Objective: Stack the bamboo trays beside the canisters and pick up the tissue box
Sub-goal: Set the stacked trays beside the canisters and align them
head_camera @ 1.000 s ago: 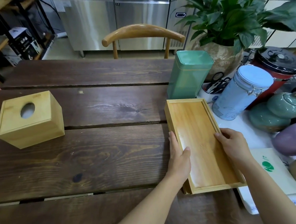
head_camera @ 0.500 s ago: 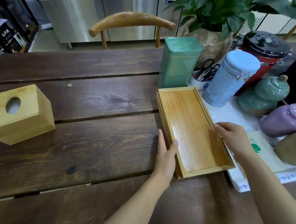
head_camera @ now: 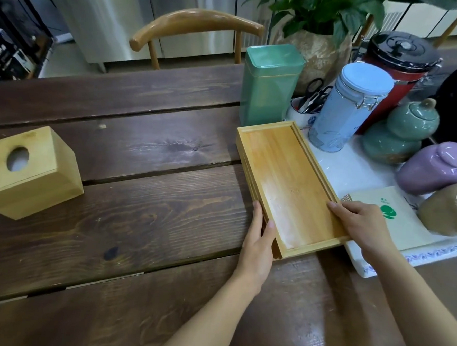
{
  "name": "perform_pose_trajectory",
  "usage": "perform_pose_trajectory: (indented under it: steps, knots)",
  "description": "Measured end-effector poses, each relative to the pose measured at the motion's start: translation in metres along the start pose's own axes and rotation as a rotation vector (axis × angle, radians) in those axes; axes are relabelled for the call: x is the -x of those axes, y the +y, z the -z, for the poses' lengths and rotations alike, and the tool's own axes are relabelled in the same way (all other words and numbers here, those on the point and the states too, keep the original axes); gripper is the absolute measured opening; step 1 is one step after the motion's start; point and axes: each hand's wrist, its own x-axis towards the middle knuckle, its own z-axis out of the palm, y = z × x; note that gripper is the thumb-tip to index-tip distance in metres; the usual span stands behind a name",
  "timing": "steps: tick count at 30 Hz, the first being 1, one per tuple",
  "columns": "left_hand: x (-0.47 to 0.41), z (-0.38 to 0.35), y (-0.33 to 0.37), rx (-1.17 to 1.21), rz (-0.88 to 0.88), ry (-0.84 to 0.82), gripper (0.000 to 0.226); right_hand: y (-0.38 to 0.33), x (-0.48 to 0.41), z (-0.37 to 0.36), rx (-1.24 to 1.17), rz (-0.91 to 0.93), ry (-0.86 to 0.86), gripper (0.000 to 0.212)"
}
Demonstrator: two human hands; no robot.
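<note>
Stacked bamboo trays (head_camera: pixel 283 176) lie on the dark wooden table (head_camera: pixel 139 207), just in front of a green tin canister (head_camera: pixel 267 84) and left of a pale blue clip-top canister (head_camera: pixel 343 110). My left hand (head_camera: pixel 261 236) presses flat against the stack's near left edge. My right hand (head_camera: pixel 358 223) grips the near right edge, fingers over the rim. A bamboo tissue box (head_camera: pixel 27 171) with a round hole on top stands at the far left, out of reach of both hands.
A white mat (head_camera: pixel 355 175) on the right holds a teal ceramic jar (head_camera: pixel 401 130), a purple jar (head_camera: pixel 436 169), a tan jar (head_camera: pixel 449 210), a red pot (head_camera: pixel 397 62), a scissors cup (head_camera: pixel 303 116) and a paper card (head_camera: pixel 390 217). A potted plant (head_camera: pixel 319 23) and a wooden chair (head_camera: pixel 196 29) stand behind.
My left hand slid off the tray's top to its left side edge. Both hands nudged the stack slightly; the view shifted a little.
</note>
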Motion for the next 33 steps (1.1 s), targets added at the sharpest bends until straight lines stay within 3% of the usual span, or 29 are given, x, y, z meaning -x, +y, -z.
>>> perform_pose_trajectory:
  steps: [10, 33]
  knots:
    - [0.0026, -0.0036, 0.0056, -0.043, -0.008, 0.003, 0.054, 0.0019, 0.0002, -0.0012, -0.049, 0.008, 0.0, 0.023]
    - [-0.001, -0.0008, 0.0002, -0.142, -0.036, 0.044, 0.052, 0.0097, -0.0033, -0.0056, -0.057, -0.003, 0.086, 0.033]
